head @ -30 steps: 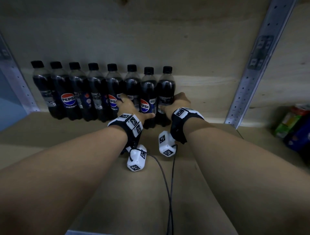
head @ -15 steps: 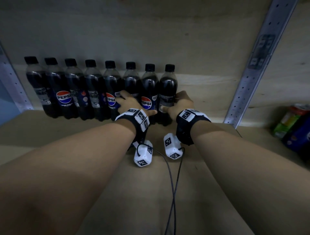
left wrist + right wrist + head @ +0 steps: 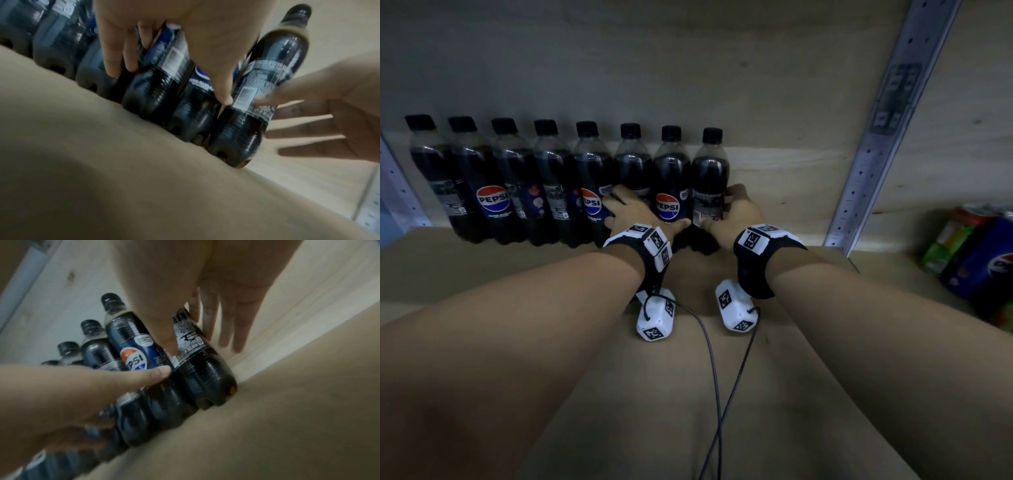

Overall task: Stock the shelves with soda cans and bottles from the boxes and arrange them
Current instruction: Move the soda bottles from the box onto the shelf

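Several dark Pepsi bottles (image 3: 493,192) with black caps stand upright in one row against the shelf's back wall. My left hand (image 3: 643,216) lies on the fronts of the bottles near the right end, fingers spread and straight (image 3: 115,53), thumb reaching toward the last bottle. My right hand (image 3: 739,209) is at the rightmost bottle (image 3: 709,192): its thumb touches the label in front, and its straight fingers (image 3: 230,324) lie along the bottle's right side. The rightmost bottle (image 3: 267,73) (image 3: 201,366) touches its neighbour.
A perforated metal upright (image 3: 876,137) rises right of the row, with bare shelf board (image 3: 774,411) between. Packed cans (image 3: 976,253) sit in the adjoining bay at far right. Another upright (image 3: 397,192) bounds the left end. Wrist cables (image 3: 719,394) trail over the shelf.
Both hands have stayed on the right end of the row, shifting only slightly. The head view has drawn closer, so the bottles appear larger.
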